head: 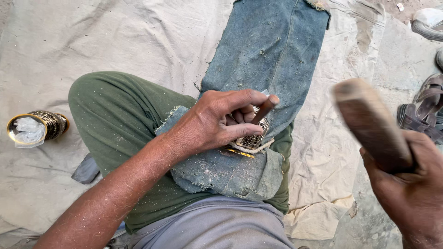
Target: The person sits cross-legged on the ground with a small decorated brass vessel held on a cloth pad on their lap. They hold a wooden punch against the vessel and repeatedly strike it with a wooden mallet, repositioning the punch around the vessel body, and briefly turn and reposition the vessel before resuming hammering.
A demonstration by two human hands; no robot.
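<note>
My left hand (216,121) grips a short brown chisel (264,109), its tip set against a dark engraved metal piece (253,139) with gold patterning. That piece rests on my lap over a worn blue denim cloth (267,50), with a loop of cord under it. My right hand (410,189) is at the right, closed around a blurred wooden mallet (369,122) raised above and to the right of the chisel. Metal filings speckle the denim and my green trousers (115,115).
A black and gold engraved vessel (39,127) with plastic in its mouth lies on the beige ground sheet (69,41) at the left. A dark flat scrap (86,169) lies beside my knee. Sandals (422,108) sit at the right edge.
</note>
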